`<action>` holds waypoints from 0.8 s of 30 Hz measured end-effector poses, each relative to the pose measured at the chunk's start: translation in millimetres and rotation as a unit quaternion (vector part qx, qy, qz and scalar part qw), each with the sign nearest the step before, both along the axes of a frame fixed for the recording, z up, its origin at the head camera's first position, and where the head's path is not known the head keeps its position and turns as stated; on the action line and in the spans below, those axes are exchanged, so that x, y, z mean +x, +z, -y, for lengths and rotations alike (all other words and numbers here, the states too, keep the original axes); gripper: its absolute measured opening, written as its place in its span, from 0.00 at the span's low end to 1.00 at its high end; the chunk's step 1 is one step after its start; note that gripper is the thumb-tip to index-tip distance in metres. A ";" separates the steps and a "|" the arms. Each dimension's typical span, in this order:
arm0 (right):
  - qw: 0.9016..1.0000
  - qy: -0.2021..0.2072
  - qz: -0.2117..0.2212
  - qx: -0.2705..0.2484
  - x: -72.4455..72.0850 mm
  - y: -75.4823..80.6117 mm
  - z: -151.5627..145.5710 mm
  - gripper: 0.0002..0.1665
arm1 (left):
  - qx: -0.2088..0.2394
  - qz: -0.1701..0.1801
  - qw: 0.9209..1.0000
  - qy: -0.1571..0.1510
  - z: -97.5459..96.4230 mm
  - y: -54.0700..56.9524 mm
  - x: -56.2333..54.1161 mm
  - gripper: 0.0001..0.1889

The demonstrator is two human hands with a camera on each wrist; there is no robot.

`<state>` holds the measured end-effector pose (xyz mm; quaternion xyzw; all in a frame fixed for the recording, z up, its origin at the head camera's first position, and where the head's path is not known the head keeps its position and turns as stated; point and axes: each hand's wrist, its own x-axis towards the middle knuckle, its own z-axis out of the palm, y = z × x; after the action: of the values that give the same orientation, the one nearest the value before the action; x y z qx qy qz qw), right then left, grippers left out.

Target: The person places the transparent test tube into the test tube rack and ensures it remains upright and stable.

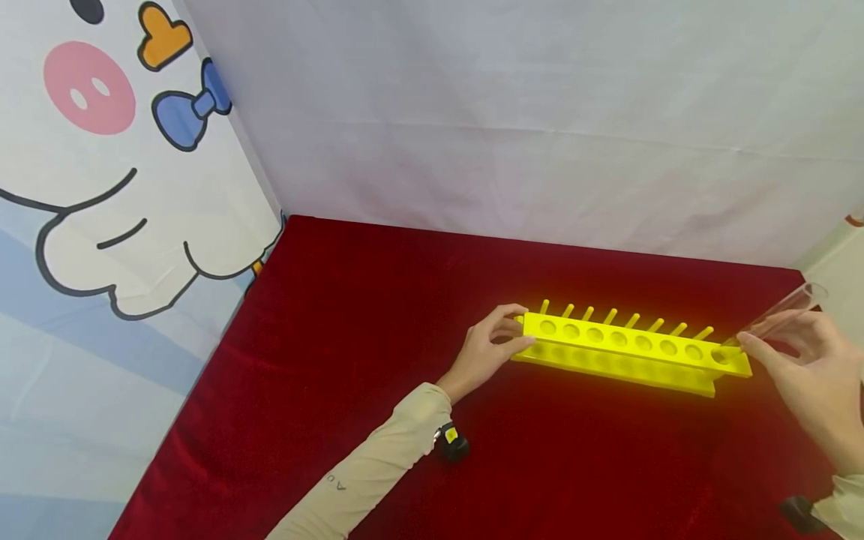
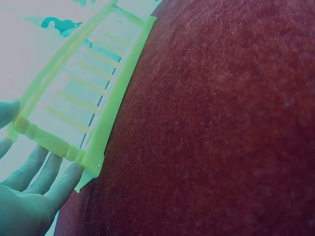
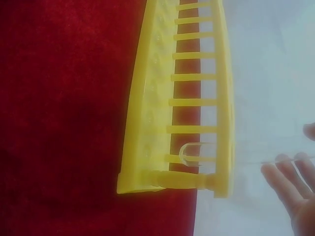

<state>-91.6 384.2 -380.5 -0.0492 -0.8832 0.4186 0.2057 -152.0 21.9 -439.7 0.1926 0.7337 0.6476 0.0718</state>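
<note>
A yellow test tube rack (image 1: 631,346), with a row of holes along its top plate and a row of pegs behind, rests on the red cloth. My left hand (image 1: 482,349) grips the rack's left end between thumb and fingers; the left wrist view shows fingers against the end post (image 2: 49,142). At the opposite end my right hand (image 1: 813,364) pinches a clear test tube (image 1: 786,309), tilted with its mouth up to the right. In the right wrist view the tube's rounded bottom (image 3: 191,154) shows below the top plate, through the endmost hole, above the base.
Dark red cloth (image 1: 378,315) covers the table. A pale curtain (image 1: 506,150) hangs behind it, and a sheet with cartoon prints (image 1: 155,232) hangs on the left. The table's far right corner lies close to the right hand.
</note>
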 end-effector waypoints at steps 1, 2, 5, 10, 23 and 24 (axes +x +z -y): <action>1.000 -0.001 0.001 0.002 0.2 -0.3 0.0 0.17 | 0.000 0.000 1.000 0.000 -0.1 0.0 0.0 0.21; 1.000 -0.002 0.002 0.005 0.4 -0.7 -0.2 0.17 | 0.000 0.001 1.000 0.000 -0.2 0.1 0.0 0.21; 1.000 -0.003 -0.001 0.010 0.7 -1.7 0.5 0.17 | 0.000 0.003 1.000 0.001 -0.5 0.0 -0.2 0.21; 1.000 -0.001 -0.007 0.002 0.7 -4.2 0.7 0.17 | -0.002 0.008 1.000 0.002 -0.5 0.2 -0.3 0.21; 0.999 -0.003 -0.014 -0.029 0.7 -7.8 0.6 0.17 | -0.006 0.008 1.000 -0.004 0.4 0.9 -0.8 0.23; 1.000 -0.004 -0.012 -0.029 0.7 -8.4 0.4 0.17 | -0.006 0.010 1.000 -0.004 0.4 1.0 -0.8 0.23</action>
<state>-90.9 383.9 -388.8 -0.0537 -0.8680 0.4437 0.2165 -152.8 21.5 -438.7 0.1888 0.7362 0.6446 0.0832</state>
